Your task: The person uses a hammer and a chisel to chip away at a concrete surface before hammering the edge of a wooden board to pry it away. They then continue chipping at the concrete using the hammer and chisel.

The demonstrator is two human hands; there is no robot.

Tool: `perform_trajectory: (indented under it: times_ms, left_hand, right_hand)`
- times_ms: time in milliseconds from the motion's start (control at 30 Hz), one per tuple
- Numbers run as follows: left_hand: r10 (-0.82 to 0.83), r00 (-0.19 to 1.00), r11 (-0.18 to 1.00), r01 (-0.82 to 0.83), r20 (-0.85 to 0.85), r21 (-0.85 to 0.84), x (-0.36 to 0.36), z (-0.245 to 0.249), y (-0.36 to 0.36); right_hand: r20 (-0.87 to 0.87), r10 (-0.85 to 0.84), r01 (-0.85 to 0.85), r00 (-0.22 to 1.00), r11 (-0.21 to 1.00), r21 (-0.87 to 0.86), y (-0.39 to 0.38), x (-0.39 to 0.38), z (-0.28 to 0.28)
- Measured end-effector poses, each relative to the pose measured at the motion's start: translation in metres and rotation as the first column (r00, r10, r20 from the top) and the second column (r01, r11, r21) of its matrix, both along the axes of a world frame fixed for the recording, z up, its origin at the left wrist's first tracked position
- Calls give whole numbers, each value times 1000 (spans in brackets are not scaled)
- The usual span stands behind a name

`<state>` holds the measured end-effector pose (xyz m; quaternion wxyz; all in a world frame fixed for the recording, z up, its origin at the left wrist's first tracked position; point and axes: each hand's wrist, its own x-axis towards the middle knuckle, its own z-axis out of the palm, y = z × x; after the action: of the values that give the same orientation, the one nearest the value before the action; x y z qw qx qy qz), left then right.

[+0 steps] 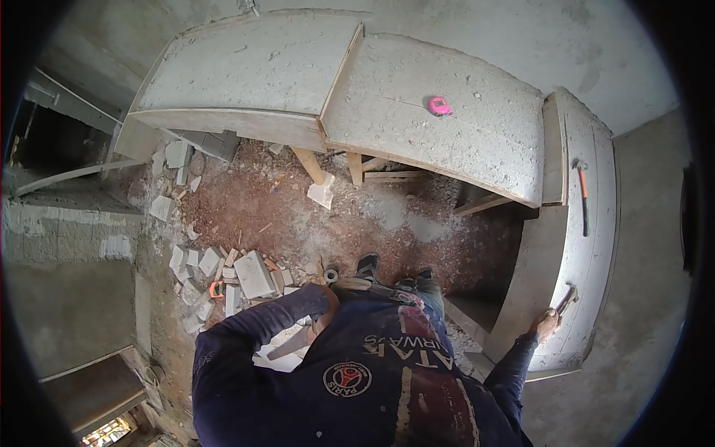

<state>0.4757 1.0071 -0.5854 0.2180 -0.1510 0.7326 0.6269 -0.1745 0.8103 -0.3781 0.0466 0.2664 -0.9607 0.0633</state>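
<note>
My right hand [547,325] is closed around the handle of a hammer [569,296], held over the pale board surface on the right. Farther along that surface lies a second hammer [583,200] with an orange handle. My left hand [322,319] is drawn in at my waist, partly behind my sleeve and shirt; its fingers are hidden. A small round ring-shaped item [331,276] shows just beyond it. On the middle board rests a pink tape measure [439,106], beside a line drawn across the surface.
Raised boards [253,67] with rims run along the wall, with wooden props [309,164] beneath. Broken white blocks [255,274] and wood scraps litter the dirt floor at left, an orange-and-black item [217,289] among them. A concrete wall [648,223] borders the right.
</note>
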Motion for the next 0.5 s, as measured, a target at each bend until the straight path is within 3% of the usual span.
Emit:
perform_trajectory:
  times_ms: [133,200,333,500]
  left_hand:
    - [-72,989,997,74,128,-15,1,-30,10]
    - [-3,959,998,-15,-283,-60,3,-41,16]
    - [-57,995,997,53,-81,-52,2,-27,10]
    - [-107,992,992,102,-67,-78,-1,-9,1]
  right_hand:
    - [-20,-14,13,1000,1000,-24,-1,9,6]
    - [-18,-3,2,1000,1000,-12,-1,10,8]
    - [-40,14,-14,999,1000,-6,0,9,6]
    - [-53,15,-18,998,999,-40,-1,18,9]
